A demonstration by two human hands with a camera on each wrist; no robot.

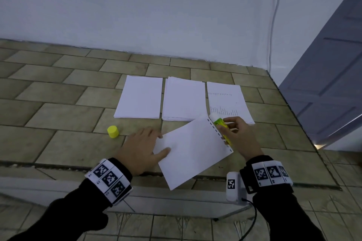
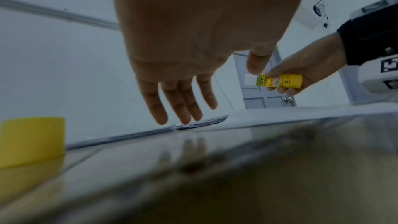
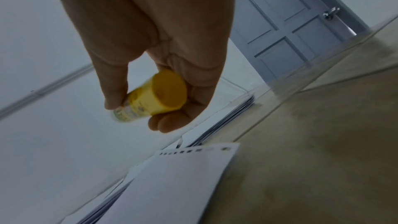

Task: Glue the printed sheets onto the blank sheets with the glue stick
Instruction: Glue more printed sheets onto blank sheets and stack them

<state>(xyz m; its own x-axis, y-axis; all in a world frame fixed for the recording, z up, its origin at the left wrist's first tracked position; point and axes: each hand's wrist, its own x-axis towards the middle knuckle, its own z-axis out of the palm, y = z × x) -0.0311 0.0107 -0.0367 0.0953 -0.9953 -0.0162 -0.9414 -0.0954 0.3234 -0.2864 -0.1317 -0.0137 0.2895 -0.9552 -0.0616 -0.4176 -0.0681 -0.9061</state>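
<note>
On the tiled beige-green floor [image 1: 58,92] three stacks of white paper lie in a row near the pale wall [image 1: 156,6]: a blank stack on the left [image 1: 140,97], a blank stack in the middle [image 1: 184,99], and a stack with faint printed lines on the right [image 1: 225,100]. Nearer to the person lies one loose white sheet [image 1: 192,152], turned at an angle, with a row of dark marks along its right edge. The left hand [image 1: 140,148] lies flat with straight fingers, and its thumb presses the left edge of this sheet. The right hand [image 1: 238,137] curls around the yellow-green glue stick [image 1: 221,126], uncapped, its white tip pointing far, over the near corner of the printed stack. The small yellow round cap [image 1: 113,131] stands on the floor, left of the left hand and apart from it. A grey panelled door [image 1: 323,84] stands at the far right. The floor to the left is open.
</note>
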